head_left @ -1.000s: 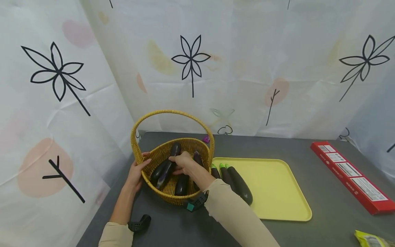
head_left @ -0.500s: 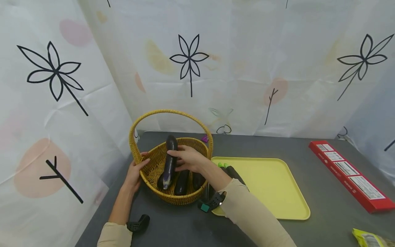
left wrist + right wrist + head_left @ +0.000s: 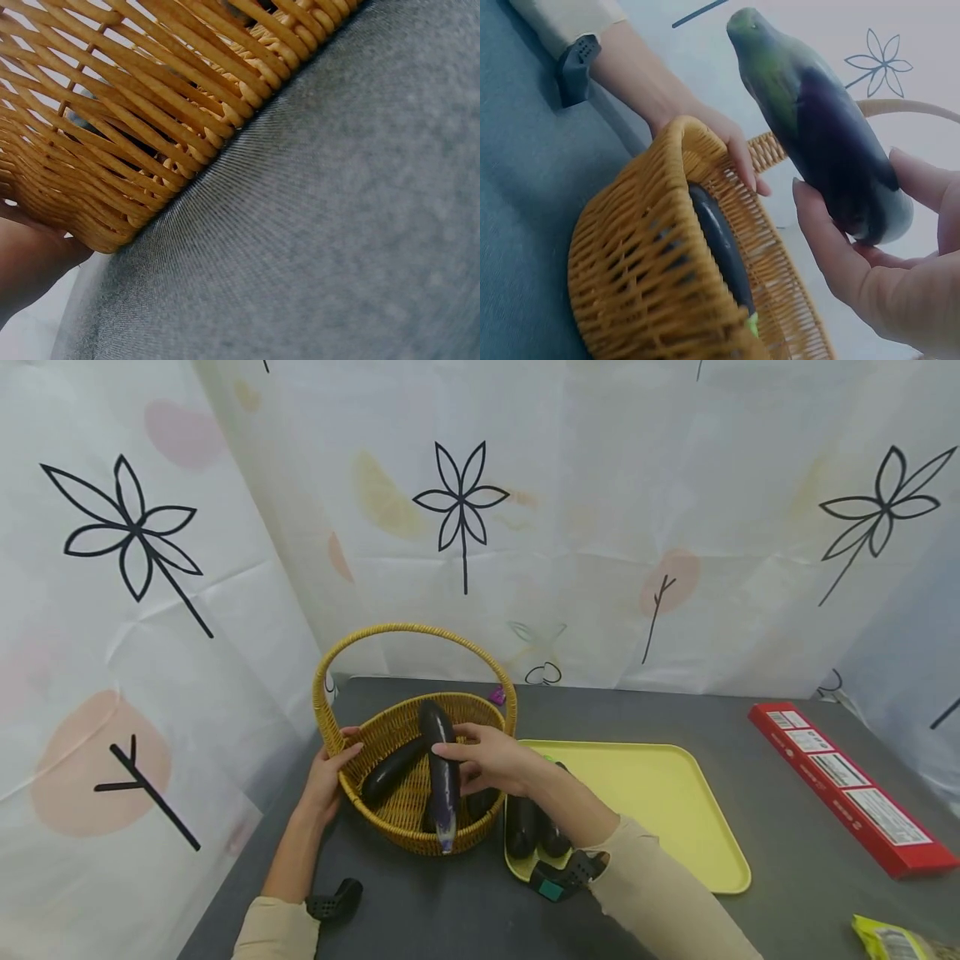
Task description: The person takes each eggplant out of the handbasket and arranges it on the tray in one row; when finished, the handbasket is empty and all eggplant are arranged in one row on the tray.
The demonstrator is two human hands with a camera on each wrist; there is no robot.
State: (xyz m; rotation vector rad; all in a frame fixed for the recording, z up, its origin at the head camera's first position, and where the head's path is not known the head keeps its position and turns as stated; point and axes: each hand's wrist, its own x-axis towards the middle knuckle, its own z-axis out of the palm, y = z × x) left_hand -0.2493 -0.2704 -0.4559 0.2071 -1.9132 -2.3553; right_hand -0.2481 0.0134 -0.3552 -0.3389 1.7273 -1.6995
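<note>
Inside the wicker basket (image 3: 408,806), dark eggplants (image 3: 392,770); on the yellow tray (image 3: 675,802), further eggplants (image 3: 522,827). Over the basket, pinching the held eggplant (image 3: 444,781) with the right hand (image 3: 491,762), its long axis running far to near, mottled end toward the person; gripping the rim with the left hand (image 3: 324,785).

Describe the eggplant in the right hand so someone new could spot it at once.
On the grey table, find the arch-handled yellow wicker basket, left of the yellow tray. Over the basket, the right hand grips a dark, glossy eggplant. Unlike the eggplants in the basket and those on the tray, it alone is held up, its nearer end streaked pale.
</note>
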